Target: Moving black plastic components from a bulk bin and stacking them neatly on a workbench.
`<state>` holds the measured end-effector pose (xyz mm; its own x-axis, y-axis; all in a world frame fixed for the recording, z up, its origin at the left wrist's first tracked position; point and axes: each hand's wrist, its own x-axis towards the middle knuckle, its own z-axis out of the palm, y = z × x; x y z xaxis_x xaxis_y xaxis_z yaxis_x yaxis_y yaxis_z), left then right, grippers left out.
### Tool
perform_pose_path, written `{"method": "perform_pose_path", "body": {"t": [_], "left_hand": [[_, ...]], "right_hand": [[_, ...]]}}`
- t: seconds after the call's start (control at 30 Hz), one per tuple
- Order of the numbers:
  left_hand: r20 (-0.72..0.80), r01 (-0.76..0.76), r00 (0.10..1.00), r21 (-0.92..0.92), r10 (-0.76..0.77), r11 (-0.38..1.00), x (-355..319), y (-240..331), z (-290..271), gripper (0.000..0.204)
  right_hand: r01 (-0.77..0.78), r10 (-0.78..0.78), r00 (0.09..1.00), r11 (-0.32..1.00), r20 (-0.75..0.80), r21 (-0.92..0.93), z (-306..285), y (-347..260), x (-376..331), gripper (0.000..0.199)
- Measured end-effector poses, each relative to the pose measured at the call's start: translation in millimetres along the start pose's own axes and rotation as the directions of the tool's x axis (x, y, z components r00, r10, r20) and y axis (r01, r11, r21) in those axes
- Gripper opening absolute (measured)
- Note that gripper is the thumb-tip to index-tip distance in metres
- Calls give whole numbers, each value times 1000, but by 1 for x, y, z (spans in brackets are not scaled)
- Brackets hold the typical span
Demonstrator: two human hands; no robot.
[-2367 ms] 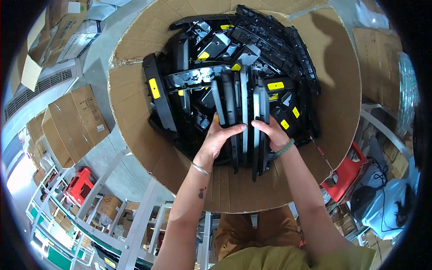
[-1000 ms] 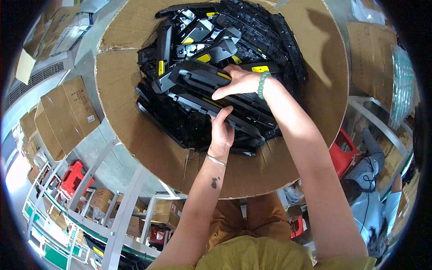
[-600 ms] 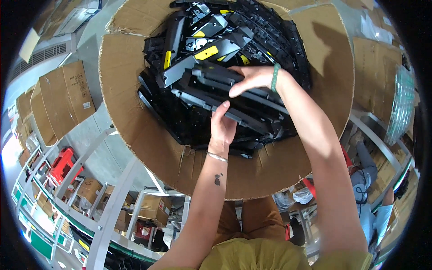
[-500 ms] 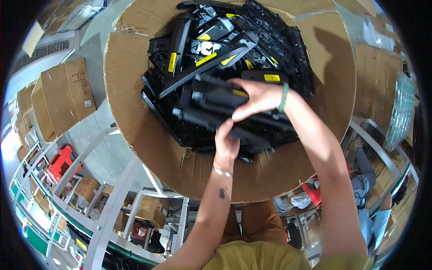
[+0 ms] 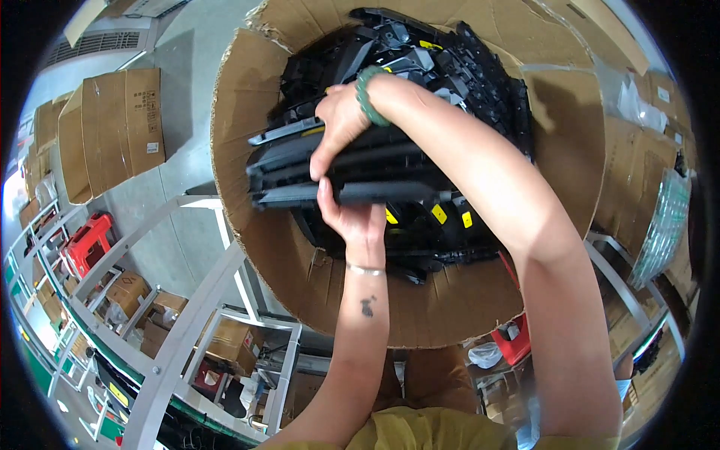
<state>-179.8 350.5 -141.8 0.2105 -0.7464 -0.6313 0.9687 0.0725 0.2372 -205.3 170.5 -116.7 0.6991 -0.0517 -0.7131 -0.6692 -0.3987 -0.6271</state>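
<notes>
Several long black plastic parts (image 5: 285,161) are stacked between my two hands, at the left inside a large cardboard box. My left hand (image 5: 352,217) is closed round the near side of the stack, its thumb on top and its other fingers hidden underneath. My right hand (image 5: 341,124) reaches over the far side, with the thumb pointing down toward the left one. A green bead bracelet (image 5: 369,96) circles the right wrist. More black parts with yellow patches (image 5: 439,215) lie jumbled beneath and beyond the stack.
The cardboard box wall (image 5: 566,142) rises all round the parts. Grey metal frames (image 5: 184,341) stand at the lower left. A brown carton (image 5: 112,131) and a red plastic stool (image 5: 86,244) are farther left. Bundled clear plastic (image 5: 660,225) is at the right.
Both hands and the stack of black parts have shifted left. The right hand has moved up over the far side, and yellow-patched parts now show below its forearm. The view has shifted slightly.
</notes>
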Motion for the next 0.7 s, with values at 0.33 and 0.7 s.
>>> {"method": "perform_pose_path", "body": {"t": [0.33,0.7], "left_hand": [[-57,29,998,-47,-32,998,60,-4,-13,54],[-5,89,996,124,-89,988,67,26,-50,52]], "right_hand": [[-340,337,898,940,-284,41,-24,46,9,125],[-184,274,937,914,-216,361,-9,45,12,121]]}}
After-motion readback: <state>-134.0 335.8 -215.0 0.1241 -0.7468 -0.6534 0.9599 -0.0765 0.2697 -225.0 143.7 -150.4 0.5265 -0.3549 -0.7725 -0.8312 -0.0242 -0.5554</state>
